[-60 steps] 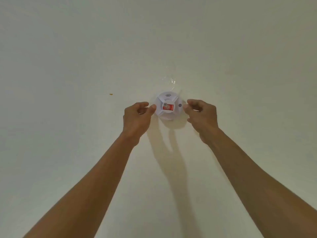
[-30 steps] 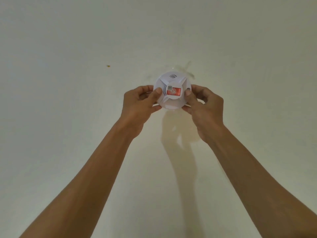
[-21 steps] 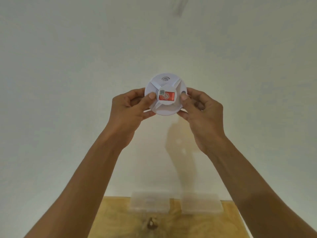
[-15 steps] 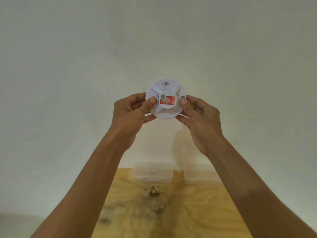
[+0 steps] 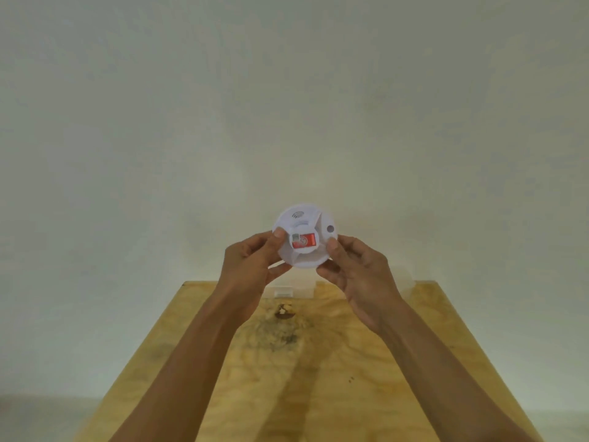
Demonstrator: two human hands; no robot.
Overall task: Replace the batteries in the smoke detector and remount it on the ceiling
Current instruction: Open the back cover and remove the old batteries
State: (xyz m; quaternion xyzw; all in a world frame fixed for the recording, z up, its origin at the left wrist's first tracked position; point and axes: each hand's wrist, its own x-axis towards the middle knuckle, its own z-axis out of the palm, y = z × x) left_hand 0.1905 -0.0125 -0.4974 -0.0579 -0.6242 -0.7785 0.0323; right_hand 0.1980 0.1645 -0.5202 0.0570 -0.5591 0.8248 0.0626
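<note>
1. While both arms reach forward from the bottom edge, a wooden surface [image 5: 318, 378] fills the lower half of the head view, its pale yellow top marked by swirling grain and a dark knot [image 5: 283, 311] near the far edge.
2. Beyond the surface stands a plain, off-white wall [image 5: 287, 106], bare and evenly lit; at 7 o'clock and 5 o'clock of the frame a lighter strip of floor shows past the surface's sides.
3. At the far edge, against the wall, sit pale translucent plastic boxes [image 5: 283, 291], mostly hidden behind the hands and too blurred to describe further.
4. Held in the air above the far edge is the smoke detector [image 5: 304, 240], a round white unit with its ribbed face turned to the camera.
5. Closed on its rim at 9 o'clock is the left hand [image 5: 251, 266], thumb on the face; the right hand [image 5: 360, 272] pinches the rim at 3 o'clock in the same way.
6. A red and white label [image 5: 304, 241] sits at the detector's centre; its print is too small to read.
7. Near 12 o'clock on the face is a small grey arc symbol [image 5: 298, 214], and near 2 o'clock a small round button [image 5: 330, 229].
</note>
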